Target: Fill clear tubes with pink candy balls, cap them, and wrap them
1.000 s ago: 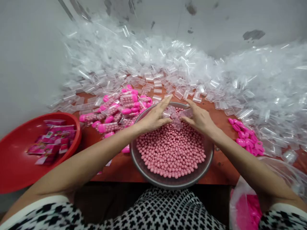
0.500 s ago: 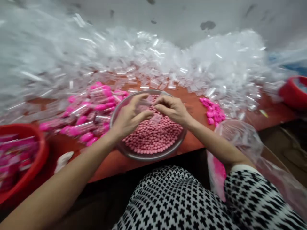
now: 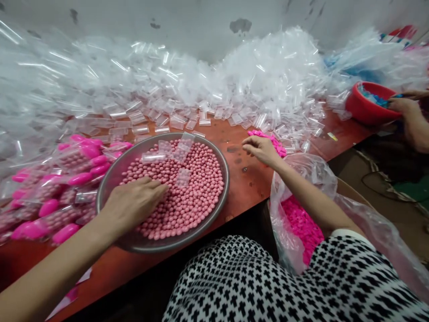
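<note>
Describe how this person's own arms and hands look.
The left hand and right hand are bare: no gloves, watch or bracelet. The right sleeve is white with black crosses and a plain white cuff; the left sleeve is out of view.

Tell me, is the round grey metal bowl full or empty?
Partly full: small round pink beads spread across the bowl, leaving its upper inner wall bare.

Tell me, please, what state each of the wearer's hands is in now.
Left hand: over the pink beads; its grip cannot be told.
Right hand: partly open beside the pink pieces, nothing visibly held.
</note>
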A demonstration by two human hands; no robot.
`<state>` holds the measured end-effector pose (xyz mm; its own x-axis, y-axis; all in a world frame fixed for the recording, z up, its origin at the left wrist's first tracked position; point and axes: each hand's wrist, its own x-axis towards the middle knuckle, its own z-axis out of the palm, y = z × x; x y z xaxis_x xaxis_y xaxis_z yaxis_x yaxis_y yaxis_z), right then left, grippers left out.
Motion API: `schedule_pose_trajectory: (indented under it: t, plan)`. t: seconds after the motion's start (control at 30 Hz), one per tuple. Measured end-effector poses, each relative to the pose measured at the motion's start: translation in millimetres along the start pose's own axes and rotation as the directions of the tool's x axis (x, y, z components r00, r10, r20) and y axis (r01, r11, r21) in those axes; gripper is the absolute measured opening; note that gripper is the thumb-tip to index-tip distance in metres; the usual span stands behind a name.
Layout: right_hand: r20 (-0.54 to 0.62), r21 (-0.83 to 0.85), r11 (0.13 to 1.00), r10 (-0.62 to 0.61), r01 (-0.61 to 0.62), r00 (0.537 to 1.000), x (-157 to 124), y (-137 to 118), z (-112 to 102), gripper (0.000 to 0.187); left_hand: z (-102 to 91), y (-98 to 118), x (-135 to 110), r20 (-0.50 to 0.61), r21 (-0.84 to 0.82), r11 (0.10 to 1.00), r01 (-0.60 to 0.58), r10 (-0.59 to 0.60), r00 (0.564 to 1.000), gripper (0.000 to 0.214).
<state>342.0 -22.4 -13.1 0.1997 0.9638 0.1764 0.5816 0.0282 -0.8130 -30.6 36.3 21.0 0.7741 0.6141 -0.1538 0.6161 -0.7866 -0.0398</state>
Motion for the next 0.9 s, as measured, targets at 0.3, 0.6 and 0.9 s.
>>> schedule_pose_trajectory:
  t: [0.3,0.6,0.9]
  plan:
    - [-0.037,-0.775,0.605,0.244,-0.182,0.969,68.0,66.0,-37.1,0.032,9.6,51.7,53.8,0.032,-0.387,0.922,0.021,-0.009,0.999,0.025]
    - [0.146,-0.83,0.558,0.209,0.005,0.967,63.9,64.3,-20.9,0.033,1.6,51.0,22.2,0.07,-0.996,-0.079,0.051,-0.259,0.963,0.03]
    - [0.36,-0.349,0.872,-0.214,0.344,0.908,22.1,73.7,-4.7,0.045,8.2,55.1,13.5,0.104,-0.921,-0.39,-0.012,-0.274,0.956,0.031]
